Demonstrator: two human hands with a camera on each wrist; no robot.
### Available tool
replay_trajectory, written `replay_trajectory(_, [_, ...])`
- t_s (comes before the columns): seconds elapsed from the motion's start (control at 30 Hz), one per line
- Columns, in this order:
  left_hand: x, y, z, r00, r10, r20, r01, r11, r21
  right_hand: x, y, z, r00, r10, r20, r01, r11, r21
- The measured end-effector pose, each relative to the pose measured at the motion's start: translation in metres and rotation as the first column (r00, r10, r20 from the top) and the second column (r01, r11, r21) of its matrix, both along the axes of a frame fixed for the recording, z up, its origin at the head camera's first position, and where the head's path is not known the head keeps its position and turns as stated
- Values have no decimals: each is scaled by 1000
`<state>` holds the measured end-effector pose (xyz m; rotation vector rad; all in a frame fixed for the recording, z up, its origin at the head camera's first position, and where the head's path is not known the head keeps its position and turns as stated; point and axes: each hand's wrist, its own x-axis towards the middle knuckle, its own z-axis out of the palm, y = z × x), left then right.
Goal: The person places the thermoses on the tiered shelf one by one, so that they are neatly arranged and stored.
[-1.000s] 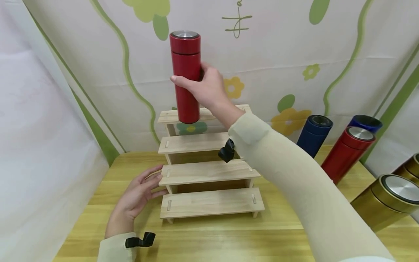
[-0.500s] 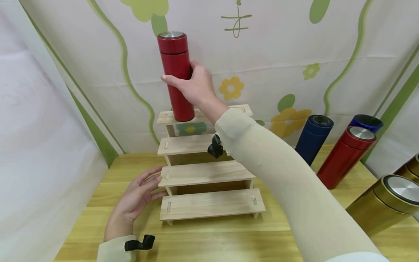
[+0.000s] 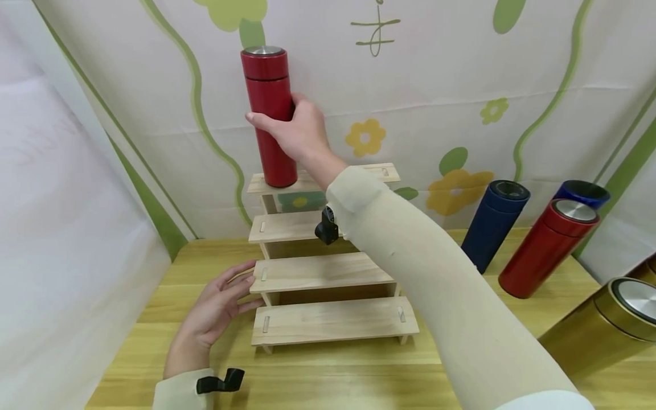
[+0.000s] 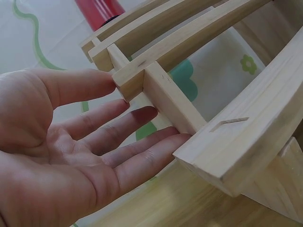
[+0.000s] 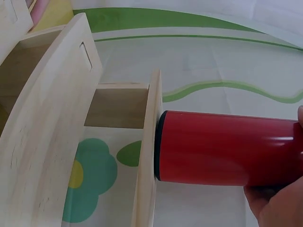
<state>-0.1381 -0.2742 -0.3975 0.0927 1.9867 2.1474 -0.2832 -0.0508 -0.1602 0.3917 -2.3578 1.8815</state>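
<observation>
My right hand grips a red thermos bottle with a silver disc on its lid, thumb across its front. The bottle is upright at the left part of the top board of a four-step wooden riser shelf. In the right wrist view, the base of the red bottle meets that board. My left hand is at the shelf's left side with its fingers extended. Seen from the left wrist, the thumb touches a board's end, and the fingertips reach the side supports.
On the table's right stand a dark blue bottle, a second red bottle, a bright blue one behind it, and gold bottles. A printed cloth hangs behind the shelf. The wooden table extends in front.
My right hand has moved left with the red thermos bottle, which has gone from above the top board's middle-left to its left part and slightly down. My left hand has stayed at the shelf.
</observation>
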Motion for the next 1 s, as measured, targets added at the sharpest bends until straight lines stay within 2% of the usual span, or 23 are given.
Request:
replay_trajectory(0.2, [-4, 1, 0, 1000, -5, -8, 5, 1000, 1, -4, -3, 0, 1000, 10, 2, -10, 996, 92])
replay_trajectory(0.37, [-5, 1, 0, 1000, 0, -13, 0, 1000, -5, -8, 0, -6, 999, 12, 33, -17, 989, 147])
replay_trajectory(0.83, [-6, 5, 0, 1000, 3, 9, -3, 1000, 4, -5, 7, -25, 999, -3, 41, -3, 992, 127])
replay_trajectory(1.0, [-6, 2, 2, 1000, 8, 7, -8, 1000, 4, -4, 12, -35, 999, 3, 32, -6, 997, 83])
